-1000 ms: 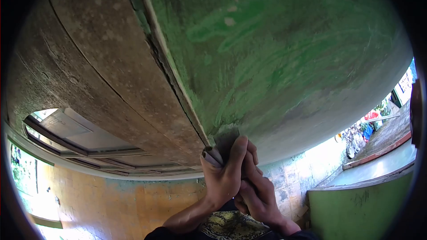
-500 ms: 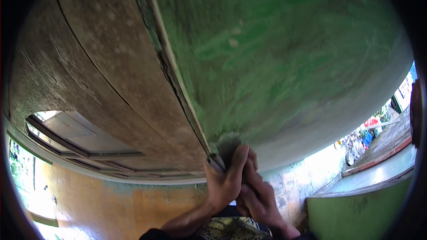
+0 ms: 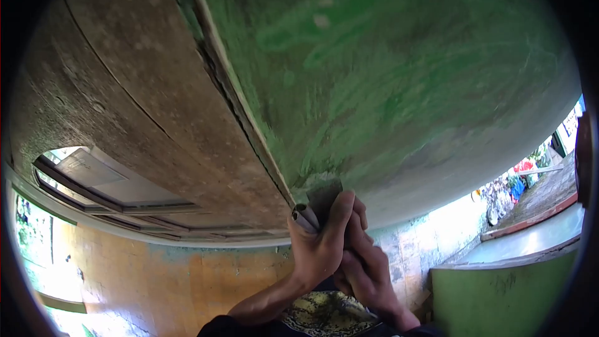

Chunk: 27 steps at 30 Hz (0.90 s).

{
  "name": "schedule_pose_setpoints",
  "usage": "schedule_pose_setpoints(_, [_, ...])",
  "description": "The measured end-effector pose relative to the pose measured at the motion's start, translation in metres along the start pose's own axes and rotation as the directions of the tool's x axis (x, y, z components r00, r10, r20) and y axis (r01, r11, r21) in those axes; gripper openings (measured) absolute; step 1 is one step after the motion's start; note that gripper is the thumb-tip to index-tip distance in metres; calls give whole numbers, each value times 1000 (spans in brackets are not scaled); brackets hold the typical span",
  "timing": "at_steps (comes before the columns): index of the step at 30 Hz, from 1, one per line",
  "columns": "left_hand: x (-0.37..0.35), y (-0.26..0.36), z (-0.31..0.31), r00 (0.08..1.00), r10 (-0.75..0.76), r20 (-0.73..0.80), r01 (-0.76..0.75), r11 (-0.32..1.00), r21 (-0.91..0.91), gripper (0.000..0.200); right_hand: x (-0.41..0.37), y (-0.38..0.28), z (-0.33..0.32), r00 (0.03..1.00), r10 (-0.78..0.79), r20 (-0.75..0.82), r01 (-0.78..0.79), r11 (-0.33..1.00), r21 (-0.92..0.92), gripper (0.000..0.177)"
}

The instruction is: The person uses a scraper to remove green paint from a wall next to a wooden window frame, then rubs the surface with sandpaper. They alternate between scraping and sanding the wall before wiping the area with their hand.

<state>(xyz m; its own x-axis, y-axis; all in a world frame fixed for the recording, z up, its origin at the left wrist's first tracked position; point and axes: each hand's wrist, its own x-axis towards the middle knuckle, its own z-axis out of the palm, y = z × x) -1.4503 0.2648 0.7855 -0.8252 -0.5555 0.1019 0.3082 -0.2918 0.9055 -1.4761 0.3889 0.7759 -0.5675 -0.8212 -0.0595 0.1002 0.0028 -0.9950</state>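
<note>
My left hand (image 3: 315, 253) is closed around a rolled grey sheet (image 3: 304, 217), whose open end shows beside the thumb. A flat grey scraper-like piece (image 3: 325, 196) juts out above the fingers, against the worn green surface (image 3: 387, 87). Close beside it on the right, my right hand (image 3: 368, 274) is closed and pressed against the left one; the handle, if any, is hidden between them. A narrow wooden strip (image 3: 240, 97) runs along the edge of the green surface down to the roll.
Brown boards (image 3: 137, 75) with a dark seam fill the left. An orange wall (image 3: 187, 281) and a framed window (image 3: 118, 193) lie lower left. At lower right stands a green panel (image 3: 499, 293) below a pale ledge (image 3: 530, 240).
The flat grey piece shows more above my fingers and has tilted slightly. Both hands have shifted a little, and the view has moved slightly.
</note>
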Motion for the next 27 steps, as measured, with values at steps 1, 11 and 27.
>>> schedule_pose_setpoints(1, [4, 1, 0, 999, 40, 10, -40, 997, 60, 35, 3, 3, 1, 994, -102, -37, 100, 994, -40, 62])
schedule_pose_setpoints(11, [-18, -49, -35, 989, -93, -113, 136, 866, 481, 36, 1, 45, -19, 992, -78, -101, 58, 980, -191, 57])
schedule_pose_setpoints(27, [-117, -195, -213, 872, -296, -390, 463, 240, 853, 37, -17, 185, -98, 921, 334, -202, -346, 457, -819, 57])
